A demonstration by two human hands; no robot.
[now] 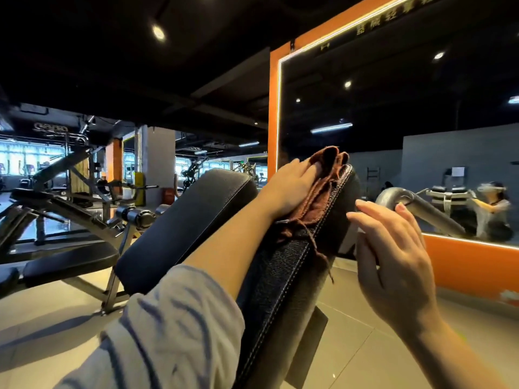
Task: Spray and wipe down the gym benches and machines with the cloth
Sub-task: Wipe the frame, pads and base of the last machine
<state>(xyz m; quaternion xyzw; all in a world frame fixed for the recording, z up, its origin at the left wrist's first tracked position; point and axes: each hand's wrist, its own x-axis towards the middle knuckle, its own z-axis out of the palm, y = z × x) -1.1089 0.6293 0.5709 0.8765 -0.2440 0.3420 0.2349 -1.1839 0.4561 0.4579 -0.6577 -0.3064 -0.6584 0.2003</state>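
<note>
A brown cloth [323, 189] lies bunched on the upper end of a black stitched bench pad [283, 276] that slopes up away from me. My left hand [292, 189] presses flat on the cloth with straight fingers, the sleeve reaching across the pad. My right hand [393, 254] hovers to the right of the pad's edge with fingers straight and relaxed, holding nothing. A second black pad [191, 223] sits just left of the first. No spray bottle is in view.
A grey curved handle bar [415, 206] juts out behind my right hand. An orange-framed wall mirror [393, 136] fills the right side. Black benches and machine frames [61, 214] stand to the left on a tiled floor [365, 346].
</note>
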